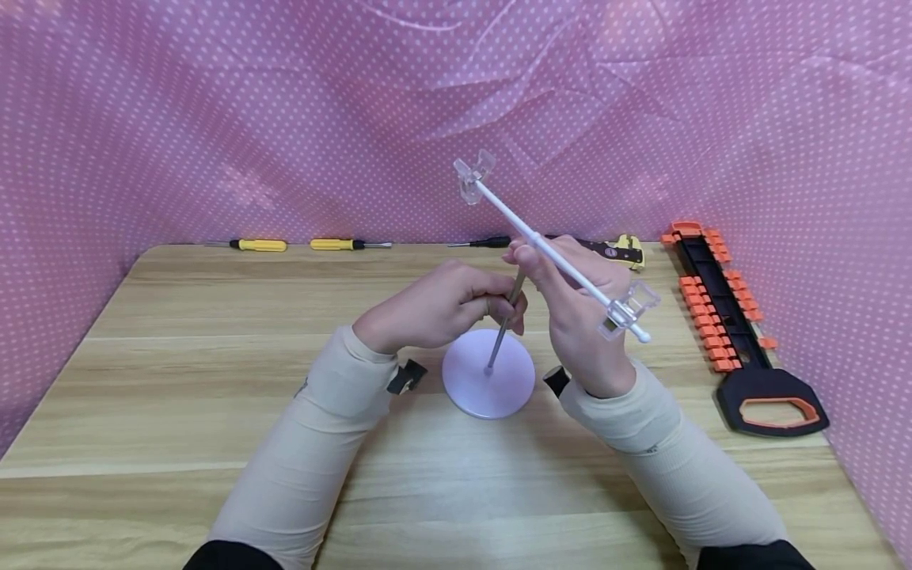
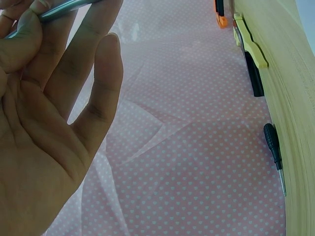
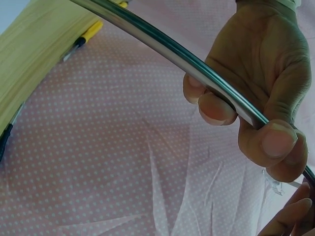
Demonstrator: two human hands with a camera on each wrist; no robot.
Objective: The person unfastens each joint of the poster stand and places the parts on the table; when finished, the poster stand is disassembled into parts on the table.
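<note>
A slim metal rod point(image 1: 503, 332) rises at a tilt from a round white base point(image 1: 463, 380) near the middle of the table. My left hand point(image 1: 456, 305) pinches this rod partway up; the right wrist view shows its thumb and fingertips point(image 3: 278, 142) round the shiny metal point(image 3: 197, 69). Higher up, my right hand point(image 1: 587, 309) holds the rod's top end between thumb and fingers. A white crossbar point(image 1: 541, 247) with a clear plastic clip point(image 1: 472, 180) near its far end and another clip point(image 1: 627, 309) near its close end slants over the right hand. The crossbar's joint with the rod is hidden.
Two yellow-handled screwdrivers point(image 1: 260, 245) and a black screwdriver point(image 1: 488, 242) lie along the table's back edge. Beside them is a yellow-and-black tool point(image 1: 623, 253). At the right stands a black rack with orange clips point(image 1: 723, 293). Pink dotted cloth point(image 1: 356, 119) surrounds the table.
</note>
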